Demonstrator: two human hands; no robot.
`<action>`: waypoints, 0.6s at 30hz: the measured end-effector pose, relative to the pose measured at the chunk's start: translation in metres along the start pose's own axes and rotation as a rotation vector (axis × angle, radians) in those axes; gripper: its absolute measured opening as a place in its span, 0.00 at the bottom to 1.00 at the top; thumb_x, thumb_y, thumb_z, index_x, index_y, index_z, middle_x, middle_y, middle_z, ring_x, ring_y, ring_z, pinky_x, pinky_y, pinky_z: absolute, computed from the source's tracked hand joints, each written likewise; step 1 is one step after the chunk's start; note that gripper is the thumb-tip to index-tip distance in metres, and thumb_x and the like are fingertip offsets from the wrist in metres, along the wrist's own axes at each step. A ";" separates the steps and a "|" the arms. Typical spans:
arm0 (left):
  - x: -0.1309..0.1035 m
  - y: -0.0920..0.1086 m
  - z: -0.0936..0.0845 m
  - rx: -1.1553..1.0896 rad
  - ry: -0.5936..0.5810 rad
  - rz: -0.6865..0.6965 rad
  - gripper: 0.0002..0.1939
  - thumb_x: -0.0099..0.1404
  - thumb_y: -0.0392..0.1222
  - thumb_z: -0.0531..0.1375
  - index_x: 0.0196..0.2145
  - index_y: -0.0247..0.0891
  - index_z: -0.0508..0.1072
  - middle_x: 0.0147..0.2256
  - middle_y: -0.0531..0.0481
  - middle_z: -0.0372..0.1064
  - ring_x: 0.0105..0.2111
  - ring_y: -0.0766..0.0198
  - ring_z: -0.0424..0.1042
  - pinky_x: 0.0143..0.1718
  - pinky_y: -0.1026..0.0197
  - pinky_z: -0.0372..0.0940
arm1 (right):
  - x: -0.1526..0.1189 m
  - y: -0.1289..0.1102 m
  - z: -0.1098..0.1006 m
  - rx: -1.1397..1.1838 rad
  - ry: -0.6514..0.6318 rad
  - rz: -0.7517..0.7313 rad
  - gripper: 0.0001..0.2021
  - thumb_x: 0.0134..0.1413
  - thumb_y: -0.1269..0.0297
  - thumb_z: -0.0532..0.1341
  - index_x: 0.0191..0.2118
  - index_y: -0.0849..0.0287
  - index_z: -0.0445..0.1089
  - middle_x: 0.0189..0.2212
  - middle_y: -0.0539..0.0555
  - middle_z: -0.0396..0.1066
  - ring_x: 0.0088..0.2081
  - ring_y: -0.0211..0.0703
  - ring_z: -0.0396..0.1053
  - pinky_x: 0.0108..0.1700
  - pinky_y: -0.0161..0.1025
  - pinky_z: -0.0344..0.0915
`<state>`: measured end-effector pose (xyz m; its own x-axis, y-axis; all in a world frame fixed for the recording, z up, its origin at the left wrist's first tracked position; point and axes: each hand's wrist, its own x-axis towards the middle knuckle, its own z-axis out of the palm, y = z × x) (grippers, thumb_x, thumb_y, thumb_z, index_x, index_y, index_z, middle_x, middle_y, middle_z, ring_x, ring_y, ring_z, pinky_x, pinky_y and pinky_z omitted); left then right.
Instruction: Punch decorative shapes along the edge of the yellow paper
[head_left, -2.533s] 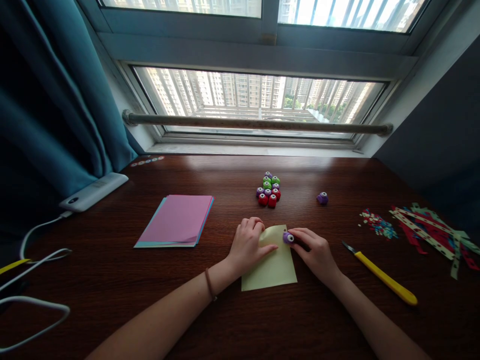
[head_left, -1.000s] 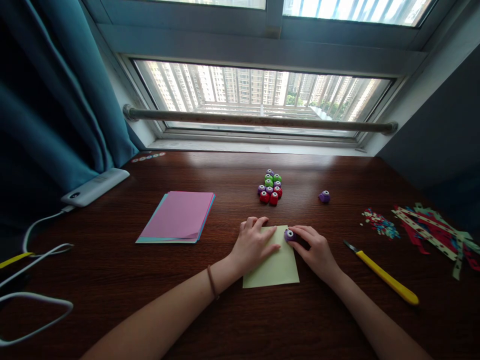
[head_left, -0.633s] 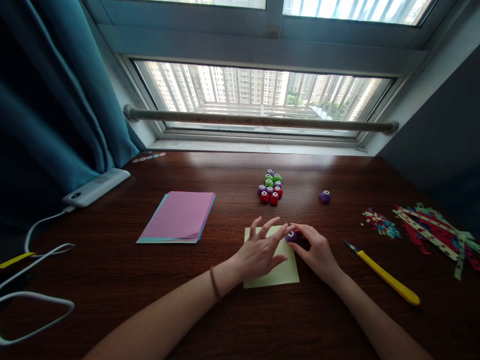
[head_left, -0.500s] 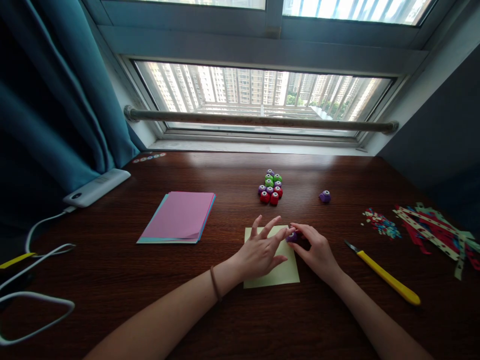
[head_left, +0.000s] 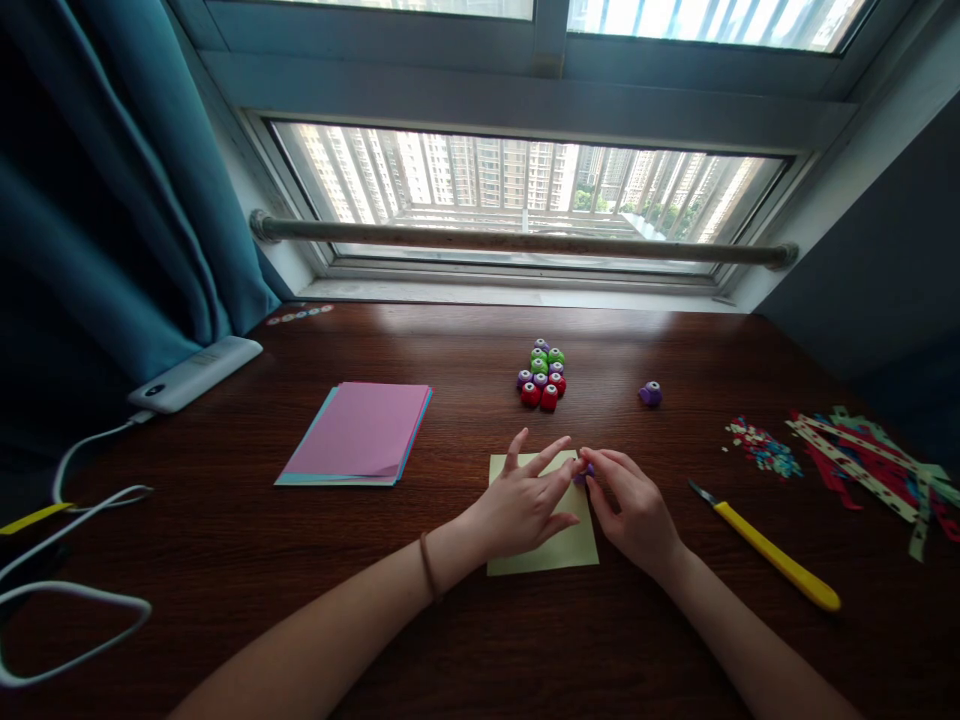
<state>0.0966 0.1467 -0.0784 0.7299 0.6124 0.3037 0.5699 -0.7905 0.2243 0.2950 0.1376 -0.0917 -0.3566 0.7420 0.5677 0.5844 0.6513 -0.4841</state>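
Here, pinching a small purple punch (head_left: pixel 589 471), mostly hidden by fingers, at the upper right edge of a pale yellow sheet (head_left: pixel 574 550). Holding it between thumb and fingertips of the right hand (head_left: pixel 639 505), opened only narrowly. Keeping the left hand (head_left: pixel 519 512) palm down over the sheet, with fingers spread wide and the forefinger reaching to the punch; cannot tell whether touching it. Beyond the sheet, can see a tight cluster of red, green and purple punches (head_left: pixel 539 367) on the dark wooden desk (head_left: pixel 450 650), and to its right a lone purple punch (head_left: pixel 650 394). Left of the sheet, can see a paper stack (head_left: pixel 360 430), topped with pink. On the right, can see a yellow-handled knife (head_left: pixel 780 555) lying slantwise, then scattered paper bits (head_left: pixel 765 447) and tangled punched strips (head_left: pixel 859 462). At far left, can make out a white device (head_left: pixel 196 375) beside the blue curtain (head_left: pixel 172 200).
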 end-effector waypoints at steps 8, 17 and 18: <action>-0.001 -0.001 0.003 0.016 -0.011 -0.012 0.28 0.69 0.49 0.50 0.61 0.37 0.45 0.56 0.48 0.55 0.61 0.61 0.37 0.59 0.45 0.24 | -0.003 0.010 0.005 0.113 -0.027 0.255 0.22 0.54 0.68 0.58 0.55 0.58 0.57 0.45 0.57 0.65 0.45 0.48 0.64 0.48 0.46 0.65; -0.001 -0.001 0.004 -0.019 -0.026 -0.023 0.28 0.69 0.47 0.50 0.61 0.37 0.45 0.57 0.48 0.54 0.61 0.60 0.35 0.59 0.43 0.21 | 0.002 0.001 -0.001 0.055 -0.048 0.116 0.23 0.55 0.71 0.56 0.57 0.57 0.54 0.49 0.57 0.61 0.51 0.48 0.58 0.54 0.48 0.58; -0.001 -0.001 0.004 -0.020 -0.027 -0.024 0.28 0.69 0.47 0.50 0.61 0.37 0.45 0.57 0.48 0.54 0.61 0.60 0.35 0.59 0.43 0.22 | 0.002 -0.001 -0.002 0.047 -0.050 0.083 0.23 0.55 0.71 0.55 0.57 0.58 0.54 0.50 0.57 0.60 0.52 0.49 0.57 0.54 0.49 0.57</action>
<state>0.0966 0.1466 -0.0822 0.7261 0.6311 0.2728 0.5799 -0.7753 0.2501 0.2950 0.1379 -0.0887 -0.3455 0.7999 0.4907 0.5787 0.5932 -0.5596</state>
